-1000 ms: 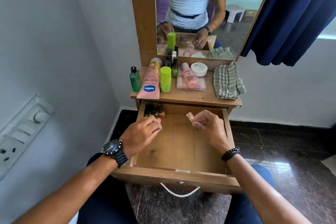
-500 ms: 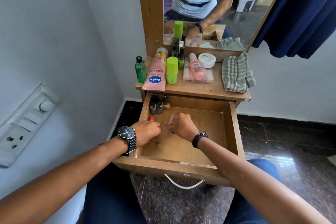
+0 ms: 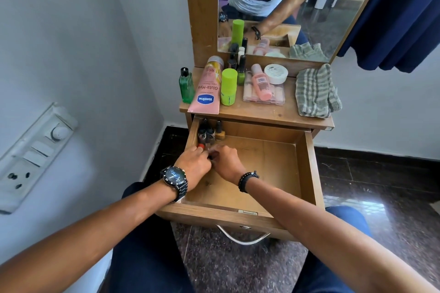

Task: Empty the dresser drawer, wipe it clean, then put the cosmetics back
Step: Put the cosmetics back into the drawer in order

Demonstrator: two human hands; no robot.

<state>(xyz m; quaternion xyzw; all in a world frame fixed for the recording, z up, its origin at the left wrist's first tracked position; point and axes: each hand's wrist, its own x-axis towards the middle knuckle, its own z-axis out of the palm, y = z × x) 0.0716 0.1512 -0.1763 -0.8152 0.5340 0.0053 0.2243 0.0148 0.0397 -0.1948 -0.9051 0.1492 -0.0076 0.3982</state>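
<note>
The fingers of the left hand (image 3: 194,165) are curled around a small bottle with a red tip (image 3: 201,146), which sticks out above the knuckles, near the back left corner of the open drawer (image 3: 307,173). The right hand (image 3: 226,162) lies just beside it, the two hands touching; its fingers are bent inward toward something small and dark between the hands, but what they grip is blurred and I cannot tell it. Both wrists are low inside the drawer: the left one carries a dark wristwatch (image 3: 175,177), the right one a black bead bracelet (image 3: 247,179). Both forearms come up from the bottom corners of the view and meet over the left half of the drawer. In the back left corner stand three nail polish bottles (image 3: 210,132), close together. On the dresser top (image 3: 262,114) are a green bottle (image 3: 186,85), a pink Vaseline tube (image 3: 207,88) lying flat, a lime green container (image 3: 228,87), a pink bottle (image 3: 260,81) resting on a clear case, a white jar (image 3: 276,74) and a striped cloth (image 3: 315,90) at the right.
</note>
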